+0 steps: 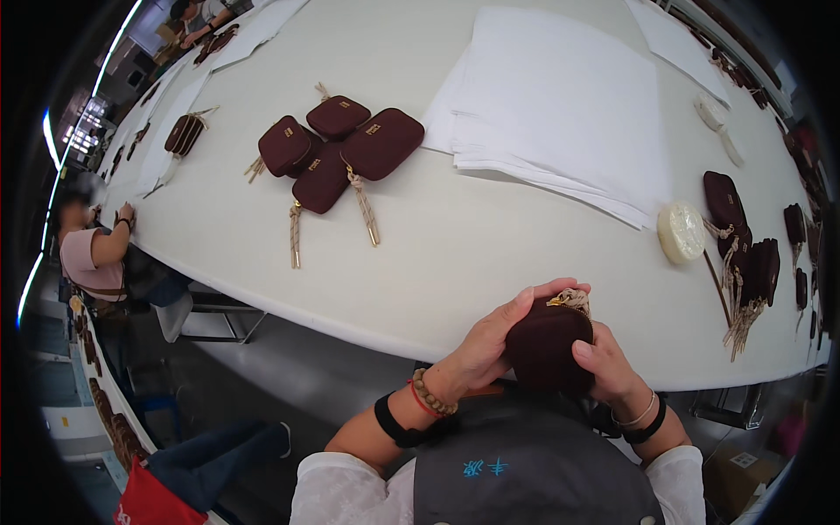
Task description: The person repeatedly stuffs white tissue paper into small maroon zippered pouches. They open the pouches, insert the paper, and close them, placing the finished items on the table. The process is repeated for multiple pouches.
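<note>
Four clustered maroon pouches (382,144), one held pouch (549,346), one cream disc (681,233).

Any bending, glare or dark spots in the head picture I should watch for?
Head view: the table bows along its near edge, corners go black; head view: strip lights glare at far left; head view: the pouch in the left hand and right hand looks dark, hiding fine detail.

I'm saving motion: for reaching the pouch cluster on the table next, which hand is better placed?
Probably the left hand: it is nearer the pouch cluster, ahead and leftward, while the right hand sits across the held pouch. Both hands are on that pouch, so the left would need freeing.
</note>
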{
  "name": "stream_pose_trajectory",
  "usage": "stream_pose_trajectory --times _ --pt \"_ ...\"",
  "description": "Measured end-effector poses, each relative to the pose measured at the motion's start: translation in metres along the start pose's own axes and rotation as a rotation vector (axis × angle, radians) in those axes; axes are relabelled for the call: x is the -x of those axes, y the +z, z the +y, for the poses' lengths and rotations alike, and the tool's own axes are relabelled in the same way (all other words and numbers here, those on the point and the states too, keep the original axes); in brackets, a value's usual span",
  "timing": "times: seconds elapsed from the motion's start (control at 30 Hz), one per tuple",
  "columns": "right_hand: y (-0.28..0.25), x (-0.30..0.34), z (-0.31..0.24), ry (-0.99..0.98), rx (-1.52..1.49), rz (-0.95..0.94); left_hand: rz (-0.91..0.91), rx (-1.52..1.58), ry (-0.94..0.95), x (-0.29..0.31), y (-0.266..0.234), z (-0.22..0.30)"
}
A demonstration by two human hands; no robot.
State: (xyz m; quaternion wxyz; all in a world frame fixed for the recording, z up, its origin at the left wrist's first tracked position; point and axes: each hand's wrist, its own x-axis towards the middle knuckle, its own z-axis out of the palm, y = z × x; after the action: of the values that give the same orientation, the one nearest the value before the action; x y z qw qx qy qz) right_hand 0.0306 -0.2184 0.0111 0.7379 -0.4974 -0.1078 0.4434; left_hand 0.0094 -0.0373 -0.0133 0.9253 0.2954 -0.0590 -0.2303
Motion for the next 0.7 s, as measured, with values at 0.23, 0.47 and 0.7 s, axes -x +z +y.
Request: stream_pose_trajectory --times 0.23,0.47,0.7 --pt "0.009 -0.007 -0.004 0.05 -0.224 0.143 -0.056 -0.146 0.021 -0.005 0.006 -0.002" --pt "0.01 -0.013 -0.031 -0.122 -0.517 0.186 0.184 -0.188 0.108 -0.004 0.023 0.008" --pt "0.02 -0.027 -0.037 -0.023 -0.133 0.071 0.27 -0.268 0.39 -0.009 0.025 0.018"
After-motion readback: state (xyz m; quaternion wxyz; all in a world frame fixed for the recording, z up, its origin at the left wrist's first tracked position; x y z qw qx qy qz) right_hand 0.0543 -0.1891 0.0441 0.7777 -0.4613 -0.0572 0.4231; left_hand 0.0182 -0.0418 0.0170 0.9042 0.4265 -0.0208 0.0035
